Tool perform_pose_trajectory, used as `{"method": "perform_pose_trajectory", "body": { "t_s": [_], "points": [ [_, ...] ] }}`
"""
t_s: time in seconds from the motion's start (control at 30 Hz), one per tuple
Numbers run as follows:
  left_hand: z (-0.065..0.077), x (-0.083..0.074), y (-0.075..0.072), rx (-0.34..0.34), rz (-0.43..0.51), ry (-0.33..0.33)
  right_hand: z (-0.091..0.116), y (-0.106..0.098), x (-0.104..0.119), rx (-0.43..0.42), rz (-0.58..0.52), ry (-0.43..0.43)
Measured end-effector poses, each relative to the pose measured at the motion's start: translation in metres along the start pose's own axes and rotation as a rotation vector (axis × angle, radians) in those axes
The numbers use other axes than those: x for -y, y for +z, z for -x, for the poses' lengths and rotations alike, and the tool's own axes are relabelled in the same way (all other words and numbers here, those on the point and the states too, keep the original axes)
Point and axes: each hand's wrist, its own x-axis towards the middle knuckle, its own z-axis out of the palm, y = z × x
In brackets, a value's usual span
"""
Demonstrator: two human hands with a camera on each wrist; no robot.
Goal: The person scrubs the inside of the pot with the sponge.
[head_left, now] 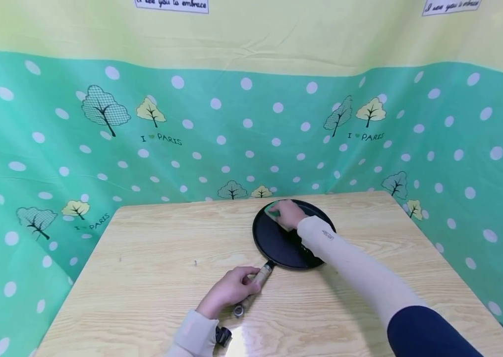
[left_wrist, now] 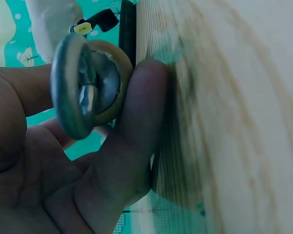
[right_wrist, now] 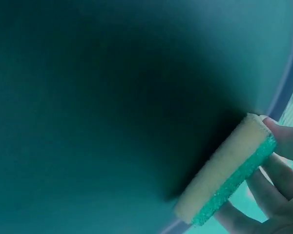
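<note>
A flat black frying pan [head_left: 280,245] lies on the wooden table, its handle [head_left: 262,275] pointing toward the near left. My left hand [head_left: 233,286] grips that handle, thumb and fingers on either side of it. In the left wrist view the metal hanging ring [left_wrist: 71,87] at the handle's end shows close up beside the left hand [left_wrist: 102,170]. My right hand [head_left: 290,214] holds a sponge [head_left: 272,210] at the pan's far side. The right wrist view shows the sponge [right_wrist: 227,170], pale yellow with a green scouring layer, its pale side against the pan near the rim, fingers on the green side.
The light wooden table [head_left: 157,248] extends around the pan. Behind it and along both sides hangs a green and yellow curtain [head_left: 206,124] with dots and trees. A dark strap [head_left: 223,336] is at the left wrist.
</note>
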Motion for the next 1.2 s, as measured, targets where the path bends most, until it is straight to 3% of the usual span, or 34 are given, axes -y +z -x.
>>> {"method": "perform_pose_trajectory", "body": {
  "t_s": [0.27, 0.53, 0.9, 1.07, 1.2],
  "points": [
    [-0.001, -0.001, 0.001, -0.021, -0.091, -0.005, 0.016, -0.018, -0.041, -0.004, 0.009, 0.065],
    [-0.001, -0.003, 0.008, -0.033, -0.108, -0.022, 0.061, -0.03, -0.059, 0.048, 0.007, 0.07],
    [-0.001, -0.003, 0.008, -0.036, -0.093, -0.031, 0.126, -0.01, -0.024, -0.024, -0.005, -0.085],
    [-0.002, -0.004, 0.008, -0.027, -0.093, -0.028, 0.137, 0.0, -0.002, -0.039, -0.009, -0.126],
    [-0.002, -0.004, 0.008, -0.022, -0.098, -0.027, 0.132, 0.009, 0.019, -0.013, -0.032, -0.171]
  ]
}}
